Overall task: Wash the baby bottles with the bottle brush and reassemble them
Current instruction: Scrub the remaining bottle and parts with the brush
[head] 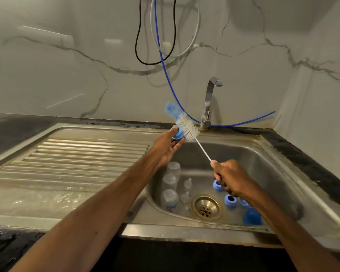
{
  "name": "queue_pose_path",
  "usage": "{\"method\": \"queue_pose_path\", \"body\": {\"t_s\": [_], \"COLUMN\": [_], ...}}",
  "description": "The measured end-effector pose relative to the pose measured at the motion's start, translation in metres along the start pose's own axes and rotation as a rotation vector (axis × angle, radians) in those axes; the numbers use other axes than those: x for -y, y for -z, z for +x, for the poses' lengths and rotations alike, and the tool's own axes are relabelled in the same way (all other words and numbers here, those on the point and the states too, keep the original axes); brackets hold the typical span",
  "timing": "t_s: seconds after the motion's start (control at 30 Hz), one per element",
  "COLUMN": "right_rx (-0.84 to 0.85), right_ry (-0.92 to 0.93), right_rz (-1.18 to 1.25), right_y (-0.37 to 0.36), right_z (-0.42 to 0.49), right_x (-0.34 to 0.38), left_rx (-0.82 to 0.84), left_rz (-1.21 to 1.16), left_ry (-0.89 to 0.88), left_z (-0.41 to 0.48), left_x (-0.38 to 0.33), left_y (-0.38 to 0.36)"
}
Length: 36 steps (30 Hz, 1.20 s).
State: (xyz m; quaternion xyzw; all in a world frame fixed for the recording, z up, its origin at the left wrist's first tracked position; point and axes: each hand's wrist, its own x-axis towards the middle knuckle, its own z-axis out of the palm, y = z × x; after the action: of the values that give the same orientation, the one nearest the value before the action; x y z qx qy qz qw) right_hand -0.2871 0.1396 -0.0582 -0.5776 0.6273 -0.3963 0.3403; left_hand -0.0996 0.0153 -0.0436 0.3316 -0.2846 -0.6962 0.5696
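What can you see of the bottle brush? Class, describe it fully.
The bottle brush has white bristles, a blue sponge tip and a thin white stem. It slants up to the left above the sink. The right hand holds its lower end; its bristles touch the blue bottle ring that the left hand pinches.

Veined marble wall [67, 65] backs a dark counter [12, 130]; cables [160, 53], perhaps hoses, hang near the tap [209, 101]

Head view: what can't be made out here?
- Bottle brush handle: head view, hidden inside the right hand.
- Blue ring in the left hand: fingers and bristles cover it; whether bristles pass through, unclear.
- Brush's blue tip: motion-blurred.
- Loose ring in the sink: mostly under the right wrist.
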Motion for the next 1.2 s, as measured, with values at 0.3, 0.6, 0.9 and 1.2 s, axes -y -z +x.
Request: {"method": "queue_pose_path", "body": {"t_s": [0.3,0.6,0.9,1.2], "right_rx": [-0.047,-0.057,-0.032,-0.071], "right_ry": [-0.045,-0.068,-0.06,-0.051], "right_rz": [0.092,0.071,0.025,-0.006], "right_y": [-0.004,0.0,0.001,0.004], "right_z": [0.004,0.005,0.002,0.002], "right_x": [0.009,0.006,0.002,0.003], "left_rx": [0.244,0.243,0.295,0.24], "left_rz": [0.184,0.342,0.433,0.449], "left_ry": [-0.037,-0.05,-0.04,-0.062], "left_z": [-0.01,-0.007,-0.003,0.014], "left_x": [0.013,0.012,0.01,0.015], "left_y": [-0.015,-0.011,-0.002,0.0]}}
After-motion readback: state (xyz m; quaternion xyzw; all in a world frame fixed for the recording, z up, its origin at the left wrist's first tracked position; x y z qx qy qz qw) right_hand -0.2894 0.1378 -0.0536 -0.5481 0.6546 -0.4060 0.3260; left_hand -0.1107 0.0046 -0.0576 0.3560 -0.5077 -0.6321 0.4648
